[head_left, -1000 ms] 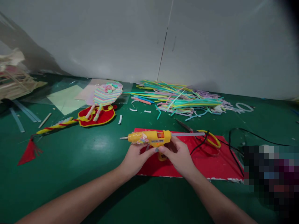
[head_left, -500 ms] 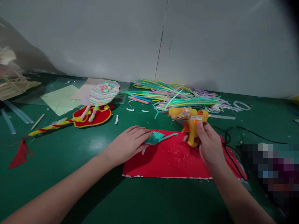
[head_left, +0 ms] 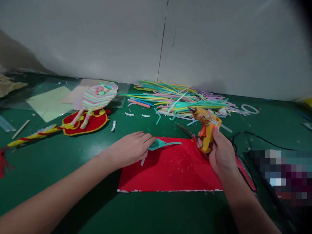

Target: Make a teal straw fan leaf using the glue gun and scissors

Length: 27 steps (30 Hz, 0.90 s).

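My right hand [head_left: 223,152] is closed round the handle of a yellow hot glue gun [head_left: 206,125], held above the right end of a red felt sheet [head_left: 175,170], its nozzle pointing up and left. My left hand [head_left: 131,148] lies flat with fingers stretched out, pressing on a small teal fan-shaped strip piece [head_left: 159,144] at the sheet's upper left corner. The gun's black cord [head_left: 253,138] trails off to the right.
A heap of coloured foam strips [head_left: 180,99] lies behind the sheet by the grey wall. Scissors [head_left: 186,130] rest just behind the sheet. A striped craft figure on a red base [head_left: 90,110] sits at left, with transparent sheets [head_left: 48,100] beyond.
My right hand took the glue gun from over the sheet's middle to its right end and tilted the nozzle upward. My left hand let go of the gun and settled on the teal piece.
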Motion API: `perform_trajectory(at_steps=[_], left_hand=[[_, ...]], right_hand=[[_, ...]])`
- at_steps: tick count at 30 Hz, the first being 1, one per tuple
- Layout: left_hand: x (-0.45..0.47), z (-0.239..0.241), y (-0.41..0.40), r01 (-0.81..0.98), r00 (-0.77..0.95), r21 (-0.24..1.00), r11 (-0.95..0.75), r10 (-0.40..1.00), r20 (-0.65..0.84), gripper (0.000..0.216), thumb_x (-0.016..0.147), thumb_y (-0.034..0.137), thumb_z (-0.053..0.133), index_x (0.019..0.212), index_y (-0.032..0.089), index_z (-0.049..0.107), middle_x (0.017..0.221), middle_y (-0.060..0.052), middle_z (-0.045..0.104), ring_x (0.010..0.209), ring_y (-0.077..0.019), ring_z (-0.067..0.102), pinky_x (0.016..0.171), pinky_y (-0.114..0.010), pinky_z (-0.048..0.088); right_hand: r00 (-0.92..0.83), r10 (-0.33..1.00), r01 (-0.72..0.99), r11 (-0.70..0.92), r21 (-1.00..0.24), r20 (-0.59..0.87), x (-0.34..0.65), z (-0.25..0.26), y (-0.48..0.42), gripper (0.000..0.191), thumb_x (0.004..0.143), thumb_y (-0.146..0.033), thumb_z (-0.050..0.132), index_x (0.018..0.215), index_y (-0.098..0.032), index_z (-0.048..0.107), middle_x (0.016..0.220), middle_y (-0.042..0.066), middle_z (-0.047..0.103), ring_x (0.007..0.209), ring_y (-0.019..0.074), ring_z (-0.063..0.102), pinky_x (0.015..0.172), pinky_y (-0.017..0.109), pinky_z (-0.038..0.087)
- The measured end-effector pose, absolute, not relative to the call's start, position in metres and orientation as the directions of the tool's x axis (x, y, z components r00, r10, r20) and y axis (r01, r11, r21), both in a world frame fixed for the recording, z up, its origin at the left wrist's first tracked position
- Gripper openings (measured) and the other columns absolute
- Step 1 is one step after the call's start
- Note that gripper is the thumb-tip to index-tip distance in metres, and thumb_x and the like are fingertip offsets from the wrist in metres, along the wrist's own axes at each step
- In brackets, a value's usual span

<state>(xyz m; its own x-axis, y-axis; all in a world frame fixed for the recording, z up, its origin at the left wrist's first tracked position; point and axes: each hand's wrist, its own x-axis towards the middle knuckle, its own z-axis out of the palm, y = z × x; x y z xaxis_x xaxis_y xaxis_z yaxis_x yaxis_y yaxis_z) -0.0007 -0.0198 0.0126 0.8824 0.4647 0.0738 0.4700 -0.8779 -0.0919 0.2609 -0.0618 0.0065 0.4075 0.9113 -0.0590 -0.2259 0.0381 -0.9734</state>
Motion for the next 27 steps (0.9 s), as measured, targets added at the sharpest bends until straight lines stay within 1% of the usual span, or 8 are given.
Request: perform_trajectory(at_steps=[3,8,11,14,18,21,24,27], left_hand=[[-0.001,0.005,-0.020,0.469,0.883,-0.145,-0.872,0.456,0.113,0.035,0.085,0.015,0.053,0.120,0.008,0.055,0.110,-0.013,0.065,0.097,-0.0234,0.062,0.087,-0.036,0.048],[0.000,-0.005,-0.021,0.455,0.877,-0.223,-0.862,0.391,0.280,0.025,0.090,0.010,0.044,0.108,0.010,0.062,0.102,-0.010,0.069,0.092,-0.0213,0.065,0.088,-0.036,0.049],[-0.002,-0.007,-0.025,0.469,0.842,-0.226,-0.854,0.355,0.406,0.029,0.093,0.009,0.037,0.110,0.010,0.062,0.105,-0.011,0.070,0.095,-0.0203,0.065,0.091,-0.037,0.049],[-0.005,-0.006,-0.027,0.487,0.796,-0.189,-0.853,0.345,0.497,0.030,0.094,0.010,0.037,0.114,0.009,0.060,0.108,-0.013,0.069,0.099,-0.0205,0.065,0.094,-0.039,0.047],[-0.008,-0.003,-0.029,0.507,0.764,-0.198,-0.839,0.331,0.554,0.028,0.092,0.009,0.044,0.115,0.007,0.059,0.110,-0.013,0.069,0.102,-0.0214,0.064,0.099,-0.041,0.045],[-0.009,-0.001,-0.029,0.505,0.744,-0.194,-0.841,0.310,0.592,0.030,0.092,0.008,0.043,0.118,0.008,0.058,0.109,-0.012,0.069,0.104,-0.0214,0.063,0.101,-0.043,0.043],[-0.009,0.000,-0.029,0.506,0.728,-0.163,-0.847,0.318,0.607,0.034,0.093,0.008,0.040,0.123,0.010,0.054,0.110,-0.011,0.069,0.107,-0.0205,0.063,0.103,-0.043,0.043],[-0.010,0.002,-0.030,0.502,0.739,-0.165,-0.849,0.323,0.591,0.035,0.093,0.008,0.040,0.126,0.011,0.053,0.111,-0.011,0.069,0.107,-0.0206,0.063,0.103,-0.043,0.043]], right_hand=[[0.374,0.925,-0.189,0.000,-0.982,-0.072,0.260,0.008,-0.062,0.042,0.073,-0.059,0.062,0.083,-0.019,0.056,0.061,-0.003,0.053,0.044,0.0086,0.047,0.042,0.023,0.042],[0.367,0.926,-0.013,-0.093,-0.996,-0.092,0.258,0.004,-0.066,0.050,0.056,-0.039,0.082,0.093,-0.019,0.054,0.062,-0.007,0.051,0.041,0.0055,0.043,0.037,0.019,0.037],[0.363,0.931,0.120,-0.094,-0.988,-0.045,0.257,0.003,-0.070,0.045,0.060,-0.040,0.079,0.090,-0.019,0.053,0.064,-0.006,0.055,0.040,0.0074,0.047,0.037,0.021,0.039],[0.321,0.947,0.249,-0.103,-0.963,-0.018,0.254,0.005,-0.074,0.040,0.067,-0.043,0.072,0.092,-0.018,0.053,0.069,-0.003,0.059,0.041,0.0092,0.051,0.038,0.023,0.042],[0.305,0.951,0.491,-0.106,-0.865,0.057,0.247,0.006,-0.078,0.037,0.068,-0.044,0.070,0.089,-0.019,0.054,0.062,-0.004,0.057,0.045,0.0116,0.052,0.040,0.023,0.042],[0.308,0.941,0.660,-0.105,-0.744,0.141,0.242,0.004,-0.080,0.035,0.066,-0.043,0.071,0.086,-0.020,0.054,0.067,0.000,0.061,0.055,0.0153,0.057,0.047,0.025,0.046],[0.303,0.941,0.734,-0.130,-0.667,0.149,0.240,0.001,-0.080,0.031,0.068,-0.041,0.068,0.085,-0.020,0.053,0.068,0.003,0.063,0.055,0.0177,0.059,0.045,0.027,0.046],[0.287,0.944,0.746,-0.114,-0.656,0.162,0.240,0.001,-0.080,0.030,0.067,-0.040,0.067,0.085,-0.021,0.054,0.070,0.005,0.065,0.057,0.0205,0.062,0.044,0.027,0.046]])
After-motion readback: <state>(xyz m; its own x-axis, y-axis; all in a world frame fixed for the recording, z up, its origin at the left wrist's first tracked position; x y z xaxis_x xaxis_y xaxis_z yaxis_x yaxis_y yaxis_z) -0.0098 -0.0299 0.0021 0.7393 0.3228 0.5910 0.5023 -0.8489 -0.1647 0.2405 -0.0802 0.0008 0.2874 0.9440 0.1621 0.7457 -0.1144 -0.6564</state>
